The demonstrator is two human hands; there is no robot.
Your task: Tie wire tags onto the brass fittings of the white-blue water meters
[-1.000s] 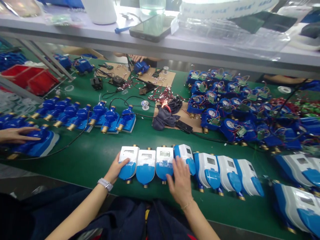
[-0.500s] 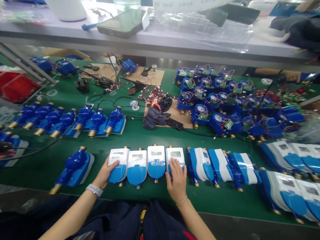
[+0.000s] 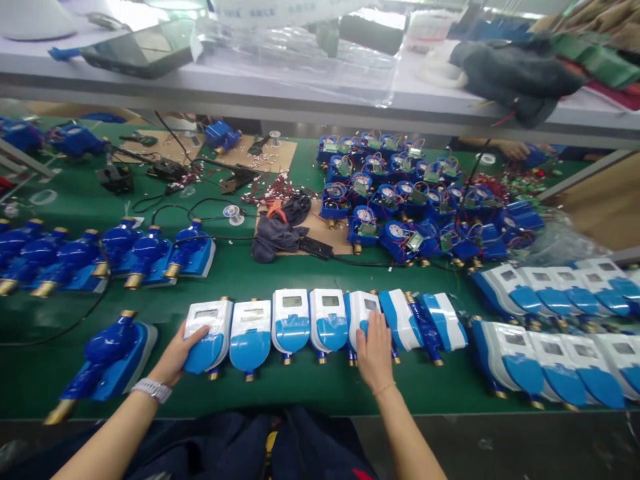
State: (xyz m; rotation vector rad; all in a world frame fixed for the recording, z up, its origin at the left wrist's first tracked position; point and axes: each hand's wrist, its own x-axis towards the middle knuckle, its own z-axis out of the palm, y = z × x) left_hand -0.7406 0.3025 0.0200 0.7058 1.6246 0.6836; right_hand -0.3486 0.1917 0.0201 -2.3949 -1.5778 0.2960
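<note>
A row of white and blue water meters with small display windows lies along the front of the green bench. My left hand (image 3: 173, 355) grips the leftmost water meter (image 3: 204, 333), thumb on its face and fingers at its left side. Farther right, my right hand (image 3: 374, 352) is closed over a slightly tilted water meter (image 3: 356, 315), thumb on its front and fingers along its right edge. Between the hands, three water meters (image 3: 291, 320) lie face up. Right of my right hand, tilted water meters (image 3: 445, 321) rest on their sides.
A face-down meter (image 3: 113, 357) lies left, with more blue meter bodies (image 3: 150, 250) behind. Opened meters with wires (image 3: 395, 193) fill the back right. Finished-looking meters (image 3: 563, 363) stand in rows at right. A dark cloth (image 3: 280, 230) and cable lie mid-bench, below a shelf (image 3: 280, 100).
My right hand has moved from the fourth meter to the fifth, which has turned from its side to face more upward. My left hand stays on the leftmost meter. The view has swung right.
</note>
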